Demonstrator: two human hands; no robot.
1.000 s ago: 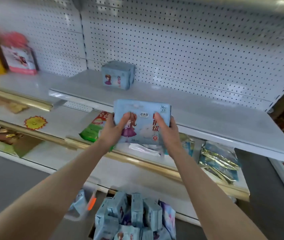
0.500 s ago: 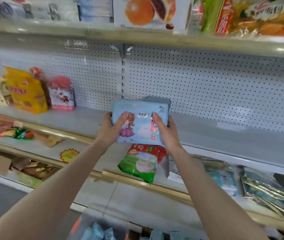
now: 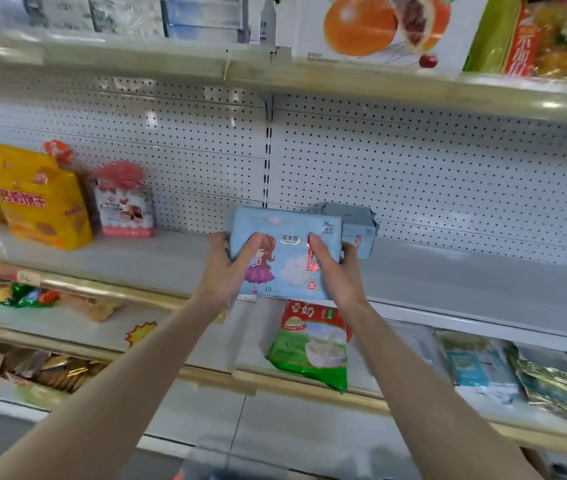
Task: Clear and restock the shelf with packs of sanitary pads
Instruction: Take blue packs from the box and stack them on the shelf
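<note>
A light blue pack of sanitary pads (image 3: 284, 258) with a cartoon girl on its front is held upright over the front of the grey shelf (image 3: 448, 282). My left hand (image 3: 228, 268) grips its left side, thumb across the front. My right hand (image 3: 335, 271) grips its right side the same way. Just behind and to the right, another blue pack (image 3: 358, 225) stands on the shelf against the white pegboard back, partly hidden by the held one.
A yellow snack bag (image 3: 40, 199) and a pink snack bag (image 3: 124, 206) stand on the shelf's left part. A green pouch (image 3: 309, 348) and foil packs (image 3: 552, 386) lie on the lower shelf. Boxes (image 3: 379, 26) sit on the upper shelf.
The view has tilted up from the box of packs on the floor to the shelf. Both hands have carried the held pack up and forward, close to the pack standing on the shelf.
</note>
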